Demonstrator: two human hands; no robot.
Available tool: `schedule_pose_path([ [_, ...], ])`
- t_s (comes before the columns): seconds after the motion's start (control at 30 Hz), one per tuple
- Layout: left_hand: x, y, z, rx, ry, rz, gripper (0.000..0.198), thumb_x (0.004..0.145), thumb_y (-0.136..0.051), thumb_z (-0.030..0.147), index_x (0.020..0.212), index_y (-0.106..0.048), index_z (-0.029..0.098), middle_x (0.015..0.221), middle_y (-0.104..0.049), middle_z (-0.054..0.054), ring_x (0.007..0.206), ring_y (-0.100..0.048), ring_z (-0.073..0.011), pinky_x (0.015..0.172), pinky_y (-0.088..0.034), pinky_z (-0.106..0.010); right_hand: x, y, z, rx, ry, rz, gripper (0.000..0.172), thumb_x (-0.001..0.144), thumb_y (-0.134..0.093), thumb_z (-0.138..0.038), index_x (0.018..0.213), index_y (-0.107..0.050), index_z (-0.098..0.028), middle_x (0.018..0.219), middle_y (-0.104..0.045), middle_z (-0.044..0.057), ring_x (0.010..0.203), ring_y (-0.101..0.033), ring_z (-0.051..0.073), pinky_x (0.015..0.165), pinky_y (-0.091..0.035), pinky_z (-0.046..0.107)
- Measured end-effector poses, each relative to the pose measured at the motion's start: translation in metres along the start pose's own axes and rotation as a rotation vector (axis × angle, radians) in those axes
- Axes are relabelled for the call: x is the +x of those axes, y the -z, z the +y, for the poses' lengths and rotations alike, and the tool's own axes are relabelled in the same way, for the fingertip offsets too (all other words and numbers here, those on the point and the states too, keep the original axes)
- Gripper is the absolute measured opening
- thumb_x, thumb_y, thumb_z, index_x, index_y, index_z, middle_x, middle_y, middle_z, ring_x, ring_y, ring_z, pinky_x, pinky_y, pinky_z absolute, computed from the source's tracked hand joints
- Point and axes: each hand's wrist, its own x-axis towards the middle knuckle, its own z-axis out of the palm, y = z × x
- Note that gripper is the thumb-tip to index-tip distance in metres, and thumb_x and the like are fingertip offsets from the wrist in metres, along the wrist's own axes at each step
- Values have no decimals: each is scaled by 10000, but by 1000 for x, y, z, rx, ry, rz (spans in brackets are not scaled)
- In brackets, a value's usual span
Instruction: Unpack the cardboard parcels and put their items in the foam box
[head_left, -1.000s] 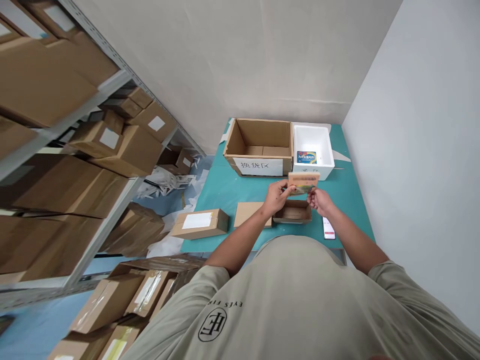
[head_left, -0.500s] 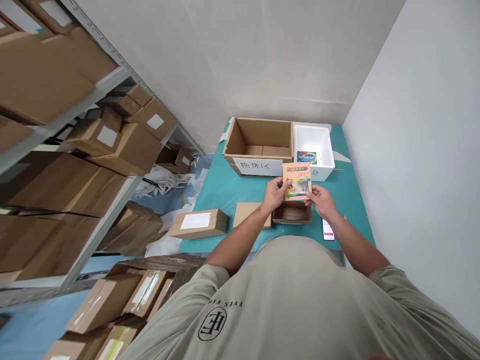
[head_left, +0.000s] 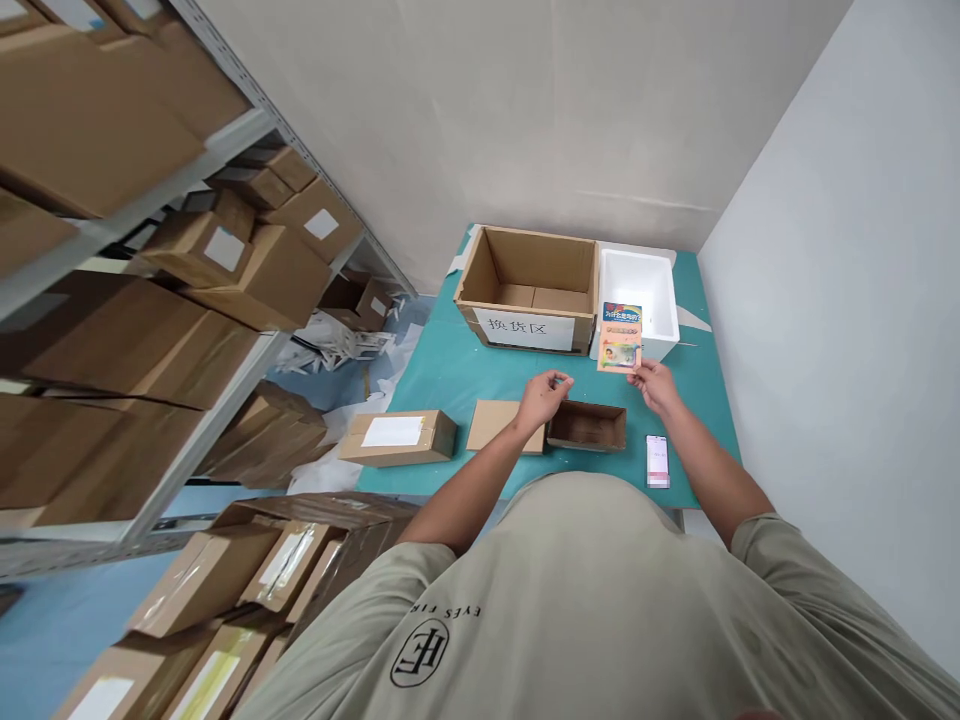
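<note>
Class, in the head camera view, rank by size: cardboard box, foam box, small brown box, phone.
1. Open brown cardboard box
2. White rectangular foam box
3. Small open cardboard box
4. Flat rectangular phone

Foam box (head_left: 651,290) just right of the carton (head_left: 529,262) (both on the mat (head_left: 450,400))

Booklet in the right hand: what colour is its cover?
Pale orange with a colourful picture on the thin booklet in the right hand; best in the head view.

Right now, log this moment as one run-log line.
left hand: empty, above flat cardboard piece | right hand: holding orange picture booklet | nearby: blue booklet, open small carton, white foam box
</note>
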Motion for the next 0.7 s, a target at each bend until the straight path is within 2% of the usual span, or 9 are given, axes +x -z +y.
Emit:
schedule_pose_path([
  [0.1, -13, 3, -19, 39, 42, -32, 445, 922, -743, 661, 983, -801, 224, 774, -810, -47, 720, -714, -227, 677, -496, -328, 55, 4, -30, -10, 7, 138, 192, 896, -895, -90, 958, -742, -188, 927, -793, 49, 651, -679, 111, 597, -687, 195],
  [0.17, -19, 3, -26, 54, 60, -34, 444, 915, -734, 668, 973, -791, 231, 779, -811, -44, 731, -716, -233, 688, -493, -334, 86, 7, -51, 0, 1, 187, 209, 918, -864, -37, 955, -721, -184, 936, -782, 51, 718, -728, 114, 652, -700, 171],
  [0.27, -21, 1, -31, 71, 68, -33, 441, 915, -722, 670, 976, -790, 239, 782, -810, -34, 738, -718, -236, 708, -493, -338, 112, 10, -68, -55, -86, 284, 250, 907, -847, 20, 937, -693, -175, 889, -742, 30, 789, -769, 131, 685, -706, 159],
  [0.37, -20, -1, -32, 72, 70, -44, 437, 919, -727, 666, 985, -794, 239, 779, -806, -28, 733, -720, -236, 709, -492, -336, 113, 14, -58, -139, -137, 334, 267, 895, -854, 29, 927, -675, -167, 825, -697, -6, 766, -752, 129, 679, -696, 157],
  [0.53, -19, -1, -32, 77, 77, -59, 392, 912, -754, 615, 976, -796, 230, 752, -795, -29, 720, -711, -238, 730, -508, -343, 94, 17, -25, -176, -170, 279, 289, 854, -920, 2, 886, -676, -151, 787, -721, 11, 753, -759, 144, 679, -698, 174],
  [0.7, -15, -6, -31, 47, 66, -79, 393, 897, -787, 626, 947, -791, 236, 758, -802, -35, 734, -707, -235, 789, -551, -357, 82, 23, -22, -158, -187, 272, 304, 834, -916, 31, 923, -702, -165, 818, -757, 26, 789, -793, 161, 673, -719, 199],
])
